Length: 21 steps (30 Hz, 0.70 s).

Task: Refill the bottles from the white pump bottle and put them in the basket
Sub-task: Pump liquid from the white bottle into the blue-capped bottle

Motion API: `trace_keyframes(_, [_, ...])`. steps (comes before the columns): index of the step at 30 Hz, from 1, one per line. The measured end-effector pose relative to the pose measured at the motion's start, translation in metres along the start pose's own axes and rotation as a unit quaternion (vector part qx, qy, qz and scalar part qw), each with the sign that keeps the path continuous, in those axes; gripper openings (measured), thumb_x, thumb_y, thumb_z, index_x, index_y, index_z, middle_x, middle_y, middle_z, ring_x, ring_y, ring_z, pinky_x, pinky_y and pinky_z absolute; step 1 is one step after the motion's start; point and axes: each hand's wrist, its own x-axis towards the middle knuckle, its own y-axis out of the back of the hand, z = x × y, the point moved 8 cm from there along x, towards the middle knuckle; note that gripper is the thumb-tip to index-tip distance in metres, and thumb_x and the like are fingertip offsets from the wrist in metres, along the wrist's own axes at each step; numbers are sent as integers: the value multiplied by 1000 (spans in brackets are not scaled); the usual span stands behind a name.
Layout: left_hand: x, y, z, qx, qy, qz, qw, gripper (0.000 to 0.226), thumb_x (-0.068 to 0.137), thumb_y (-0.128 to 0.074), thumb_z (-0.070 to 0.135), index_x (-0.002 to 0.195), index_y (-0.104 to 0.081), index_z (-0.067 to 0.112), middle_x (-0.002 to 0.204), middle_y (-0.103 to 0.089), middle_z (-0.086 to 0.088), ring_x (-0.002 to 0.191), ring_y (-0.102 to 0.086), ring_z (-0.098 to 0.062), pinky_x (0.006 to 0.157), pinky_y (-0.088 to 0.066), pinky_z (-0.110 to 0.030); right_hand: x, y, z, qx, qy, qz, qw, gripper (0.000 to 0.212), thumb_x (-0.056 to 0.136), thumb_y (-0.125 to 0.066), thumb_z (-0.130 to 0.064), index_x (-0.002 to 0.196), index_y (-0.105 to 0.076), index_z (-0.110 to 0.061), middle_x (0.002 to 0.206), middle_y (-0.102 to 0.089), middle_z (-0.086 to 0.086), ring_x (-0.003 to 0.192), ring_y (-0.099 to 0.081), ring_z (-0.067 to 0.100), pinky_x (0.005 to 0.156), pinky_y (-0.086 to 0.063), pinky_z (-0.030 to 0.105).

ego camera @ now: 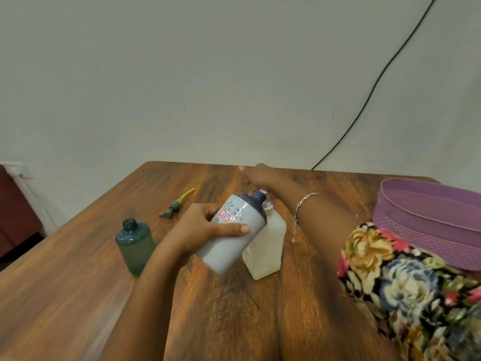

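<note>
My left hand [208, 230] grips a pale grey bottle [231, 238] with a dark blue neck, tilted so its mouth points at the spout of the white pump bottle [265, 246]. That pump bottle stands upright in the middle of the table, holding cloudy liquid. My right hand [256, 175] reaches over its pump head from the right with a finger stretched out; its underside is hidden behind the grey bottle. A teal bottle [135, 243] stands uncapped to the left. The purple basket [426, 217] sits at the right edge.
A teal pump cap with a yellow tube [177, 203] lies on the wooden table [78, 295] behind the teal bottle. A black cable [364, 100] runs down the wall. My floral sleeve [406, 282] overlaps the basket's near side.
</note>
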Motion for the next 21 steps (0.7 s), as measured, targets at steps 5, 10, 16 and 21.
trace_keyframes(5, [0, 5, 9, 4, -9, 8, 1000, 37, 63, -81, 29, 92, -71, 8, 78, -73, -5, 67, -69, -14, 57, -54, -23, 0, 22, -15, -65, 27, 42, 997, 58, 98, -33, -49, 123, -52, -1, 125, -57, 16, 115, -53, 31, 94, -41, 37])
trace_keyframes(10, [-3, -1, 1, 27, -3, 3, 1000, 65, 44, -86, 45, 93, -70, 6, 84, -73, -8, 74, -70, -18, 64, -55, -30, 2, 14, 1, -123, 18, 98, 987, 55, 96, -33, -55, 114, -55, -7, 113, -60, 10, 105, -56, 29, 89, -46, 37])
trace_keyframes(16, [-4, 5, -11, 31, 9, 6, 999, 65, 47, -87, 49, 94, -69, 8, 86, -73, -7, 78, -70, -22, 72, -56, -39, 3, 3, -5, -86, 39, 63, 994, 48, 96, -36, -52, 88, -54, -8, 99, -65, 10, 89, -59, 24, 75, -43, 30])
trace_keyframes(21, [-3, 8, 2, 28, -12, 15, 999, 33, 64, -82, 30, 89, -71, 11, 75, -72, -1, 66, -69, -13, 54, -49, -21, 4, 14, -21, -46, 56, 27, 997, 60, 95, -36, -53, 125, -49, -3, 115, -63, 16, 108, -59, 29, 78, -39, 30])
